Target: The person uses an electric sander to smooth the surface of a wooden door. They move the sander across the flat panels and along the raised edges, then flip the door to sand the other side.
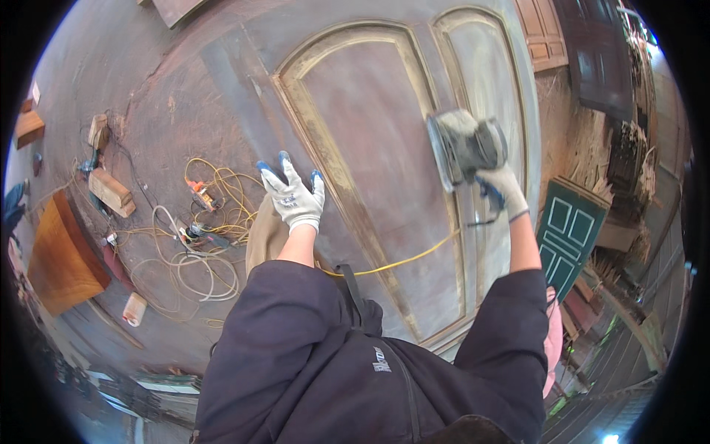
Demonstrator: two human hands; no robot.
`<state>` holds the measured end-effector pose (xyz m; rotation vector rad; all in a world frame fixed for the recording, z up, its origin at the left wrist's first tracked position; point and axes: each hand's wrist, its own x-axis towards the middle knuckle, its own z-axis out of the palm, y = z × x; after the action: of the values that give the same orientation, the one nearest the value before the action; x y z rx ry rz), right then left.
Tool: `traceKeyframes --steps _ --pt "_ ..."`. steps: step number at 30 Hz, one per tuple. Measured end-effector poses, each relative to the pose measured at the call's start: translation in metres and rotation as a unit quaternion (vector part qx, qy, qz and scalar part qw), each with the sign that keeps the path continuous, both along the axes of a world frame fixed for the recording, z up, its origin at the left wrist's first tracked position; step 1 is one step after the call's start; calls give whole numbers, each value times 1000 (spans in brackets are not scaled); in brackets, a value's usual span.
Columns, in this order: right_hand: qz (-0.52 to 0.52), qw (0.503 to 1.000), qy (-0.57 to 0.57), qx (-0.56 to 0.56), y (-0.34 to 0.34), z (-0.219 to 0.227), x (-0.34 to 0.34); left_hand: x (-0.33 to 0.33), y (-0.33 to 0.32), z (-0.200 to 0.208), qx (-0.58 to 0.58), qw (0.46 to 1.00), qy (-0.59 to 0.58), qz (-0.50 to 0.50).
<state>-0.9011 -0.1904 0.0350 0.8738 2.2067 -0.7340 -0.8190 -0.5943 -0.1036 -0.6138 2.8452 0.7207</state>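
Fingers [494,177] seemingly grip sander [466,146]; yellow cord [403,260] crosses door [370,148].

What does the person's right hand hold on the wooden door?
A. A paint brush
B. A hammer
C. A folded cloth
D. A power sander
D: the gloved right hand grips a grey, dust-covered power sander that lies on the wooden door at the frame between its two arched panels, while the gloved left hand rests flat on the door with fingers spread.
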Motion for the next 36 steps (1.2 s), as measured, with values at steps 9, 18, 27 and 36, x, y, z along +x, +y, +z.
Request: traceKeyframes --steps 9,18,27,36 --pt "-21 994 89 -53 -51 -34 -92 0 4 4 -38 999 6 -27" --pt "-138 978 158 13 -14 -52 159 2 1 10 -32 999 -7 -25" --pt "-238 959 120 100 -135 -43 374 4 3 7 -36 999 26 -23" --pt "-104 968 227 -40 -197 -12 195 -37 16 54 294 897 199 -262"
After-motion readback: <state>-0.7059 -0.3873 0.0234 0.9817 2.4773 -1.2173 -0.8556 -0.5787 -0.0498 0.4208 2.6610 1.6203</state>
